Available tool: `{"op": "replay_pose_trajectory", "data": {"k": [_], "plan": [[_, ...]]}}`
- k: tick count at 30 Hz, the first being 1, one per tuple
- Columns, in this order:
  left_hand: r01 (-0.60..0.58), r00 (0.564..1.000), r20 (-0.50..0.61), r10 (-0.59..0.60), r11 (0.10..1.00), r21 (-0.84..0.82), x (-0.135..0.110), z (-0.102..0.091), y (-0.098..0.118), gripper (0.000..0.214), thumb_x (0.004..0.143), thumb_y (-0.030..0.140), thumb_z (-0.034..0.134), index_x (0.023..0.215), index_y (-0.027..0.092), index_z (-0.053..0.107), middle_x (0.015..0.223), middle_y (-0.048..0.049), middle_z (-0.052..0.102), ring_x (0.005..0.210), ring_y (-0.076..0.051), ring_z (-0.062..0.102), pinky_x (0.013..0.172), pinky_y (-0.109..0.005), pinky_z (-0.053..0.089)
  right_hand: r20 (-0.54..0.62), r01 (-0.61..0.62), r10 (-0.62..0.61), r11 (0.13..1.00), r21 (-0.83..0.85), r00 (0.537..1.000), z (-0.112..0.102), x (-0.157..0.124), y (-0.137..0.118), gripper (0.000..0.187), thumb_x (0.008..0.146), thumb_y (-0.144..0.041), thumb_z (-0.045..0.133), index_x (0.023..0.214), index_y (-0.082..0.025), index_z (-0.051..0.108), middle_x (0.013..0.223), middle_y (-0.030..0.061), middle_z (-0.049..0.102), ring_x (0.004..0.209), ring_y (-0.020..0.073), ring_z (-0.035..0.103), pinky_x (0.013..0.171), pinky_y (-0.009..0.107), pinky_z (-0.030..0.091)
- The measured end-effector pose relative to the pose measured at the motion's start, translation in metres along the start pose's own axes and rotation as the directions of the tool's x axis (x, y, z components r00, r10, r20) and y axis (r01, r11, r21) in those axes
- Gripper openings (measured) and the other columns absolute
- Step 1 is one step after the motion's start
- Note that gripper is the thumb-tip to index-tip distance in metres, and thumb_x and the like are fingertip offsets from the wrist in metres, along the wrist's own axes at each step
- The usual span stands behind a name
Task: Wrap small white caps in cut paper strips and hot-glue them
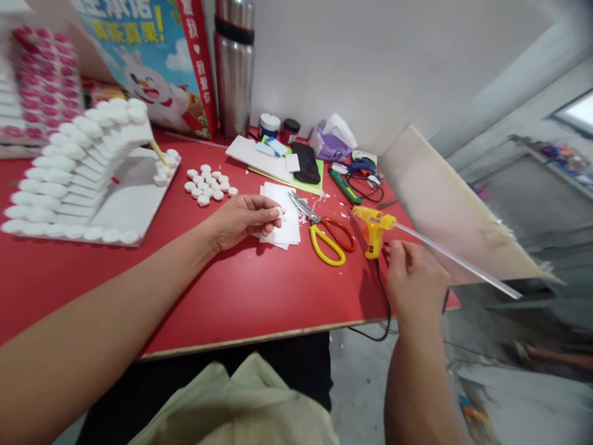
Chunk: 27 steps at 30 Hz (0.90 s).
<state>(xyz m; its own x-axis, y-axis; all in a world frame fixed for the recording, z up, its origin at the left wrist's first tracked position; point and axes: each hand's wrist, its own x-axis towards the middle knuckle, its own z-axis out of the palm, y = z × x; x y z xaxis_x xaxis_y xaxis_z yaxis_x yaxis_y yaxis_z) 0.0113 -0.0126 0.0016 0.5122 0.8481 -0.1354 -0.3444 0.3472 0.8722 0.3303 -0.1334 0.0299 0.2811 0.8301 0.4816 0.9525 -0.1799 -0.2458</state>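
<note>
My left hand rests on the red table, fingers curled in a pinch on a small white foam piece, over a stack of white foam sheets. My right hand hovers at the table's right front corner, fingers curled, just below the yellow glue gun. A long clear glue stick juts from the gun to the right. Whether the right hand grips anything is not clear. Yellow and red scissors lie between the two hands.
A white foam model with round discs stands at the left. Loose white discs lie behind my left hand. Farther back are a steel flask, paint jars, a black case and a tan board.
</note>
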Motion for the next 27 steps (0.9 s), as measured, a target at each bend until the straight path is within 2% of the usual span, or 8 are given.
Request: {"op": "replay_pose_trajectory", "data": {"k": [5, 11, 13, 15, 17, 20, 23, 27], "plan": [[0.004, 1.000, -0.028, -0.002, 0.998, 0.056, -0.001, -0.001, -0.001, 0.041, 0.062, 0.036, 0.100, 0.084, 0.013, 0.075, 0.074, -0.0044, 0.074, 0.056, -0.010, 0.060, 0.052, -0.023, 0.054, 0.108, -0.009, 0.011, 1.000, -0.021, 0.994, 0.029, 0.023, 0.008, 0.042, 0.091, -0.048, 0.055, 0.105, -0.012, 0.073, 0.100, 0.0219, 0.077, 0.086, 0.0320, 0.070, 0.079, 0.044, 0.052], [-0.003, 0.999, -0.041, 0.007, 0.995, 0.097, 0.002, -0.004, -0.005, 0.040, 0.064, 0.037, 0.098, 0.088, 0.014, 0.076, 0.082, -0.0081, 0.078, 0.065, -0.014, 0.069, 0.061, -0.025, 0.056, 0.240, -0.225, 0.194, 0.968, 0.113, 0.951, 0.051, 0.046, 0.004, 0.039, 0.078, -0.055, 0.068, 0.062, -0.022, 0.057, 0.061, 0.0060, 0.061, 0.060, 0.0210, 0.054, 0.063, 0.037, 0.043], [-0.014, 0.999, -0.044, 0.018, 0.994, 0.106, 0.002, -0.003, -0.004, 0.038, 0.065, 0.035, 0.097, 0.087, 0.013, 0.076, 0.082, -0.0086, 0.078, 0.064, -0.013, 0.068, 0.061, -0.024, 0.056, 0.231, -0.361, 0.295, 0.867, 0.343, 0.927, 0.053, 0.045, 0.000, 0.037, 0.073, -0.054, 0.072, 0.063, -0.021, 0.058, 0.058, 0.0013, 0.057, 0.056, 0.0170, 0.049, 0.056, 0.033, 0.040], [-0.034, 0.998, -0.044, 0.039, 0.992, 0.122, 0.002, -0.001, -0.003, 0.034, 0.066, 0.033, 0.096, 0.086, 0.013, 0.076, 0.081, -0.0080, 0.078, 0.062, -0.012, 0.066, 0.058, -0.023, 0.053, 0.229, -0.426, 0.365, 0.679, 0.598, 0.902, 0.049, 0.041, -0.008, 0.033, 0.070, -0.050, 0.075, 0.071, -0.019, 0.064, 0.061, -0.0005, 0.059, 0.055, 0.0143, 0.049, 0.051, 0.029, 0.038], [-0.055, 0.997, -0.050, 0.062, 0.988, 0.143, 0.002, 0.000, -0.003, 0.031, 0.067, 0.031, 0.094, 0.085, 0.013, 0.076, 0.079, -0.0072, 0.077, 0.060, -0.011, 0.064, 0.055, -0.022, 0.051, 0.231, -0.401, 0.365, 0.512, 0.760, 0.902, 0.041, 0.035, -0.022, 0.031, 0.068, -0.044, 0.079, 0.079, -0.018, 0.067, 0.065, -0.0016, 0.060, 0.055, 0.0119, 0.048, 0.049, 0.026, 0.037], [-0.060, 0.994, -0.077, 0.077, 0.978, 0.198, 0.002, 0.001, -0.002, 0.026, 0.069, 0.029, 0.092, 0.083, 0.013, 0.076, 0.074, -0.0061, 0.076, 0.059, -0.011, 0.063, 0.054, -0.022, 0.050, 0.238, -0.329, 0.259, 0.408, 0.851, 0.936, 0.025, 0.022, -0.045, 0.027, 0.073, -0.040, 0.080, 0.085, -0.019, 0.069, 0.074, 0.0005, 0.066, 0.056, 0.0112, 0.052, 0.052, 0.026, 0.043], [-0.059, 0.993, -0.089, 0.083, 0.968, 0.242, 0.002, 0.001, -0.002, 0.022, 0.071, 0.027, 0.090, 0.082, 0.013, 0.076, 0.069, -0.0049, 0.073, 0.059, -0.012, 0.063, 0.054, -0.022, 0.049, 0.356, -0.360, 0.093, 0.427, 0.829, 0.930, 0.014, 0.007, -0.064, 0.023, 0.082, -0.042, 0.077, 0.084, -0.019, 0.072, 0.082, 0.0051, 0.072, 0.060, 0.0146, 0.059, 0.055, 0.029, 0.047], [-0.093, 0.990, -0.077, 0.114, 0.966, 0.242, 0.002, -0.002, -0.004, 0.024, 0.072, 0.028, 0.090, 0.085, 0.014, 0.077, 0.077, -0.0063, 0.077, 0.060, -0.011, 0.065, 0.056, -0.022, 0.051, 0.387, -0.300, -0.018, 0.598, 0.743, 0.922, 0.009, -0.009, -0.076, 0.030, 0.087, -0.048, 0.075, 0.080, -0.019, 0.077, 0.084, 0.0073, 0.078, 0.076, 0.0228, 0.071, 0.067, 0.033, 0.056]]}}
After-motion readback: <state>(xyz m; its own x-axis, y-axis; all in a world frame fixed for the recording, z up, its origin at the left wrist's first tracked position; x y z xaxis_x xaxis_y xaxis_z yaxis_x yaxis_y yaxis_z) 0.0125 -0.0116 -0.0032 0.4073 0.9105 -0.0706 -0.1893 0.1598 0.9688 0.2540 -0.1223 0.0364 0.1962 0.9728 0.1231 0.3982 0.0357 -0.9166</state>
